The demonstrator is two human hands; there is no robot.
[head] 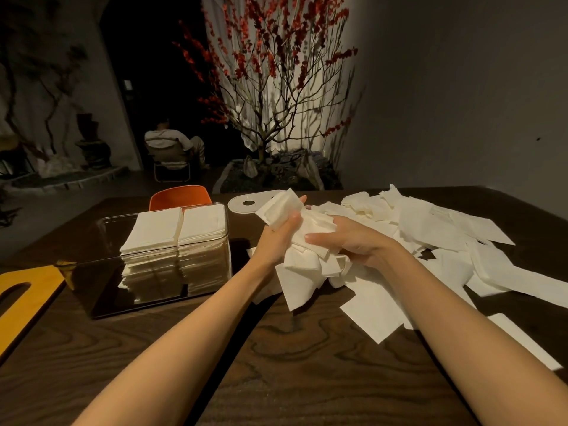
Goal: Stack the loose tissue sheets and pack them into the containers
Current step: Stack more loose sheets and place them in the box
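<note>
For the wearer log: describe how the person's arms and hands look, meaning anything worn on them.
Both forearms are bare as far as the view shows; no sleeve reaches into the picture. The left hand and the right hand wear no gloves. No watch, bracelet or ring can be seen on the visible parts. The nails look short and unpainted, though the dim light makes that uncertain.

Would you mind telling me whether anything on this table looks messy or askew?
Yes: the bunch of tissue sheets gripped by the left hand and right hand is crumpled, corners jutting unevenly, unlike the squared stacks in the clear container. Loose sheets sprawl overlapping on the right.
</note>
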